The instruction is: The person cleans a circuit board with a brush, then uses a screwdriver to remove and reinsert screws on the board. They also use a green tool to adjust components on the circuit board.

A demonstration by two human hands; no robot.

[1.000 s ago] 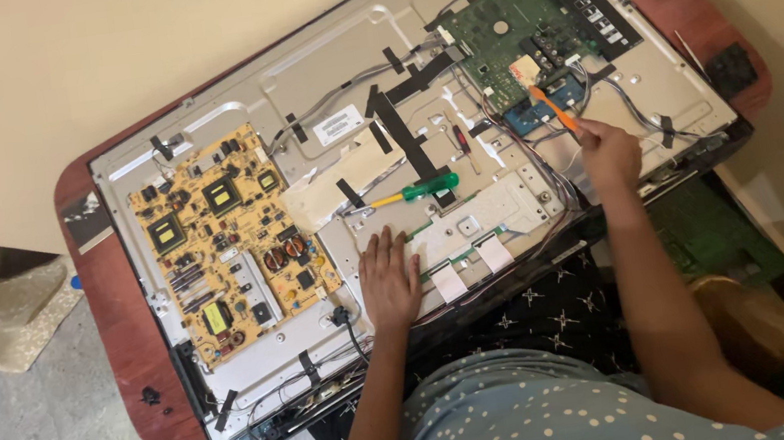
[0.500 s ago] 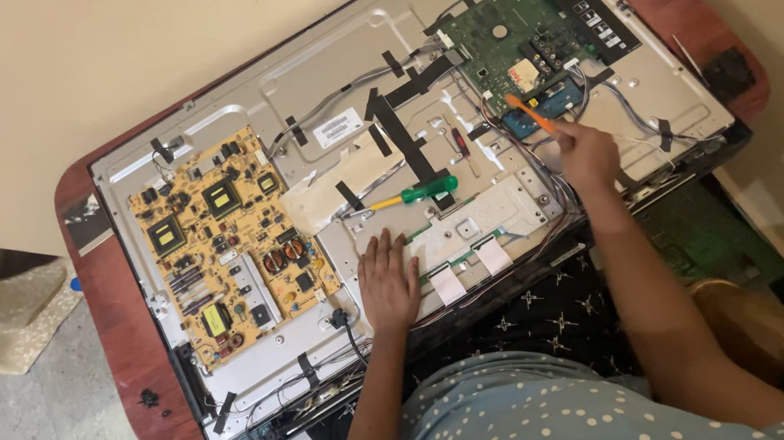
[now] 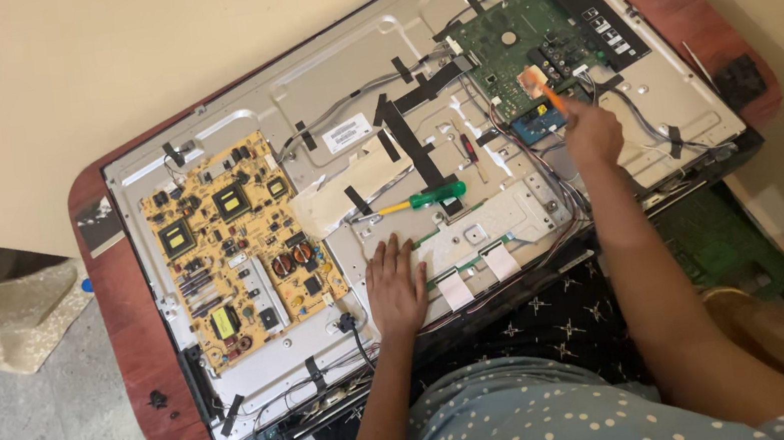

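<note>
While the right hand (image 3: 592,131) grips an orange-handled tool (image 3: 545,92) at the green circuit board (image 3: 529,35) near the worktop's far right corner, a slip risks scratched traces; the left hand (image 3: 397,288) lies open, flat on the panel's near edge.

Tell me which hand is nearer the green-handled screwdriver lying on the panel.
Left. The left hand rests flat on the metal panel just below the green-handled screwdriver. The right hand is farther off to its right, holding an orange tool at the green circuit board.
</note>
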